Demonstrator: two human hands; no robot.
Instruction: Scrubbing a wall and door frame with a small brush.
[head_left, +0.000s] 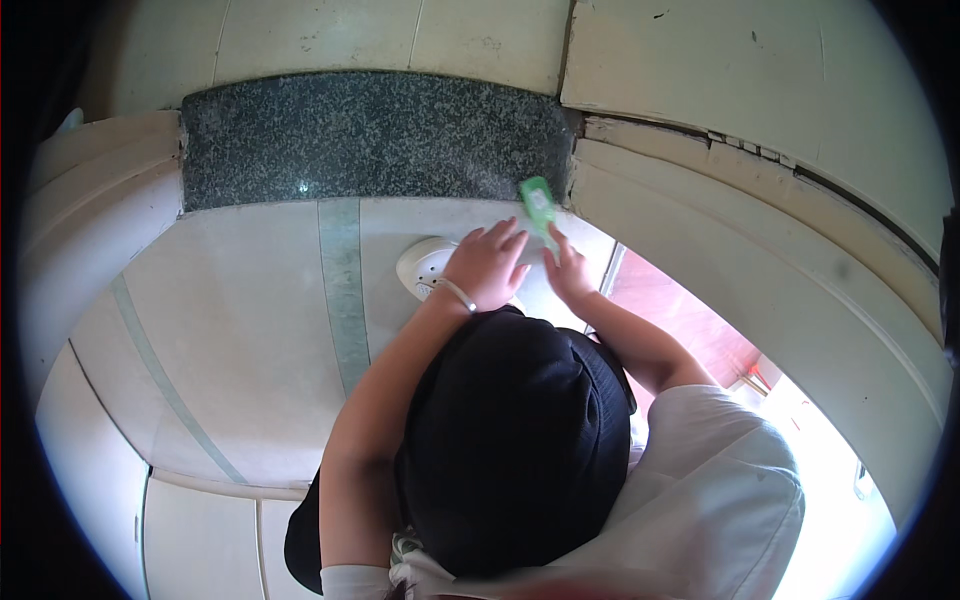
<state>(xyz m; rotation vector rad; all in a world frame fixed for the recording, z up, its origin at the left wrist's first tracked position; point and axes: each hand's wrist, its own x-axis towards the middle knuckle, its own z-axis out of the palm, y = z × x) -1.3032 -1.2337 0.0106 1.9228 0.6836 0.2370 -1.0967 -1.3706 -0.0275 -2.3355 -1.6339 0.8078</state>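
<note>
My right hand (571, 271) grips the near end of a flat green object (537, 201), blurred, with a pale patch on it; its exact kind cannot be told. The object's far end lies over the edge of a dark speckled stone threshold (360, 139). Just left of it, my left hand (487, 262) hovers with fingers spread and nothing visible in it; a pale band circles its wrist. Both arms come from white sleeves and pass either side of my black-clothed knee (517, 435). A white clog with holes (426, 264) shows partly behind my left hand.
Worn cream door frame parts flank the threshold at left (105, 217) and right (750, 247). Pale floor with green strips (342, 285) lies on my side of the stone. A pinkish surface (675, 315) and bright light show at right. White panels (199, 532) stand at lower left.
</note>
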